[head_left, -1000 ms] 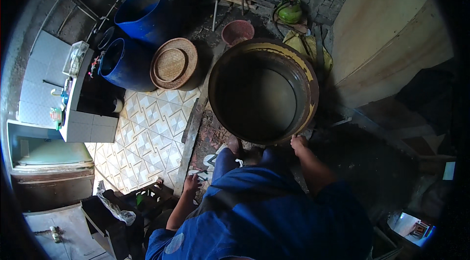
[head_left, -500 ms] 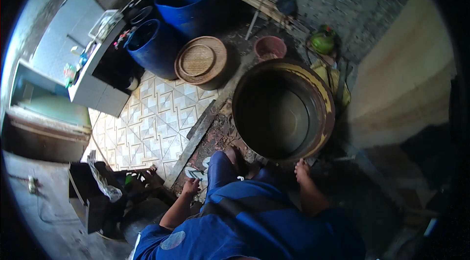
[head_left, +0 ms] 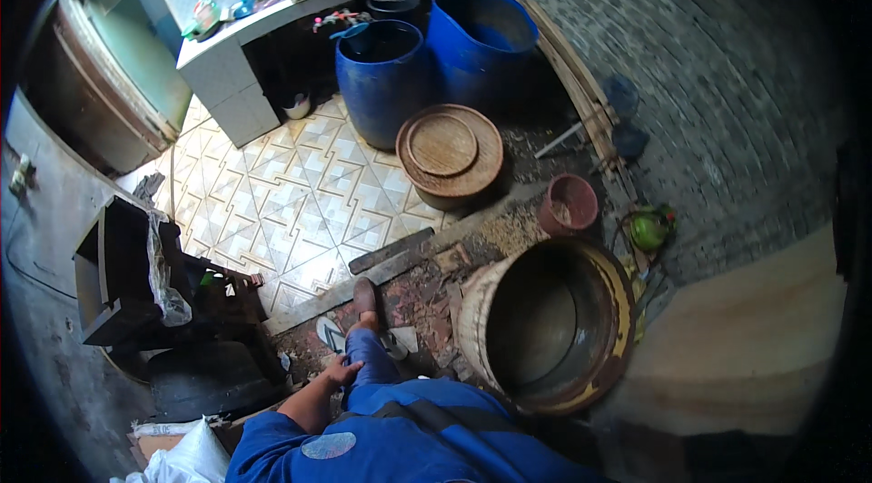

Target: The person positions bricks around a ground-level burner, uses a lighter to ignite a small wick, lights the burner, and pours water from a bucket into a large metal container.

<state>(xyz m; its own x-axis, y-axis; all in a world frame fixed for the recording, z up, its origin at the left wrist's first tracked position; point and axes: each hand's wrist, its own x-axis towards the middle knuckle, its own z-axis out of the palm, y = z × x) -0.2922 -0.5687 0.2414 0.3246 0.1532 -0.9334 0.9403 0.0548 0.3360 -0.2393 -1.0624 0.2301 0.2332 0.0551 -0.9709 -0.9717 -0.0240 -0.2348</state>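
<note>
My left hand (head_left: 343, 368) hangs beside my left thigh, next to the blue shorts (head_left: 371, 358). Its fingers look loosely spread and hold nothing; whether they touch the cloth I cannot tell. My right hand is out of view. To my right stands a large brown drum (head_left: 479, 315) with yellow patches along its rim; its wide mouth faces up and its inside is dark. One foot in a brown shoe (head_left: 365, 299) is stepping forward on the broken ground. A pale flip-flop (head_left: 331, 335) lies beside it.
Ahead are a round woven tray (head_left: 490, 160) on a container, two blue barrels (head_left: 381, 101), and a red bucket (head_left: 570, 203). A green gas cylinder (head_left: 649, 230) stands near the brick wall. Dark furniture (head_left: 118, 274) is at left. A wooden strip (head_left: 318, 299) edges the tiled floor (head_left: 295, 210).
My view has turned left, and the drum now sits lower and farther right. My right hand has left the picture. One foot has come forward; my left hand is now against the thigh area.
</note>
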